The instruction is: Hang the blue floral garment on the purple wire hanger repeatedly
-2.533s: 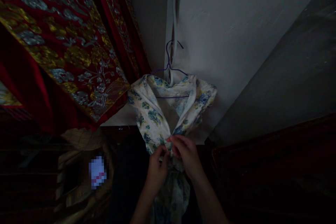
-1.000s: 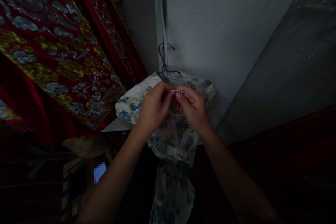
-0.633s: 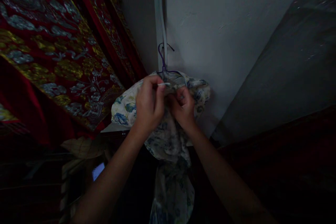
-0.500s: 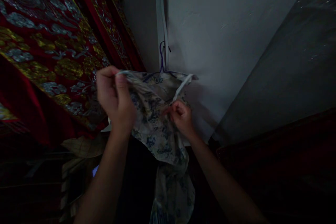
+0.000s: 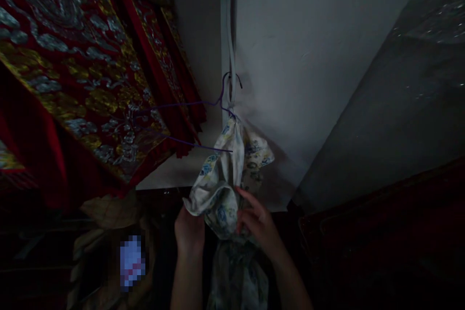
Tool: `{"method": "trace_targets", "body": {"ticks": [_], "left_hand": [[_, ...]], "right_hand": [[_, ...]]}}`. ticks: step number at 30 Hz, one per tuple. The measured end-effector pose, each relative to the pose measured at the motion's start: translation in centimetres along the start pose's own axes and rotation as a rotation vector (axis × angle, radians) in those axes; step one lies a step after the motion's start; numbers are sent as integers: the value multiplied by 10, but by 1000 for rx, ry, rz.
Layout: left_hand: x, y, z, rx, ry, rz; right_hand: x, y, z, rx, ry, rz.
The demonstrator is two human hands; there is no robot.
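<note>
A pale garment with a blue floral print hangs bunched from one side of a thin purple wire hanger. The rest of the hanger's frame sticks out bare to the left. My left hand is closed on the garment's lower left edge, its fingertips hidden behind the cloth. On the garment's right side is my right hand, index finger stretched along the fabric and the other fingers curled against it. The garment's lower part drops into shadow between my forearms.
The hanger hooks at a pale cord running down the white wall. Red cloth with gold and silver embroidery hangs close on the left. A blurred bright screen-like patch shows low left. Dark red material lies at lower right.
Both hands have moved down, the left also rightward. The garment has come off the hanger's left side and now bunches at the right, leaving the purple wire exposed.
</note>
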State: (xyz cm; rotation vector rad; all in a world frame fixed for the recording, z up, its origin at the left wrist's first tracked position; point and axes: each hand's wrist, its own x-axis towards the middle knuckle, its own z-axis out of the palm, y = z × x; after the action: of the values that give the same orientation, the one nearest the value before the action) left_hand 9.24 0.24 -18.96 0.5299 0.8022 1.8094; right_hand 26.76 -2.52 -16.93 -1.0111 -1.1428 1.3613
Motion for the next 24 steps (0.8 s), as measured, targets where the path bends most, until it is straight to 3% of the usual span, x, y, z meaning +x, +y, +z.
{"method": "trace_targets", "body": {"ticks": [4,7,9,13,17,21,24], "left_hand": [[-22,7,30,-161,25,-56],[-40,18,47,-144,-58,-32],[-50,17,53,-22,-140,-51],[-58,0,53,247,-281,-123],[-56,-12,47,372,-295,-175],[-55,-6,44,465,-329,-121],[-57,4,45,499,-383,-51]], "right_hand": [[6,-12,-20,-58,161,-42],[5,-11,-17,-72,290,-86],[4,-5,-11,-92,350,-114],[15,14,-8,-64,390,-187],[33,47,-21,2,385,-151],[35,77,-35,19,439,16],[29,77,-36,0,475,12]]}}
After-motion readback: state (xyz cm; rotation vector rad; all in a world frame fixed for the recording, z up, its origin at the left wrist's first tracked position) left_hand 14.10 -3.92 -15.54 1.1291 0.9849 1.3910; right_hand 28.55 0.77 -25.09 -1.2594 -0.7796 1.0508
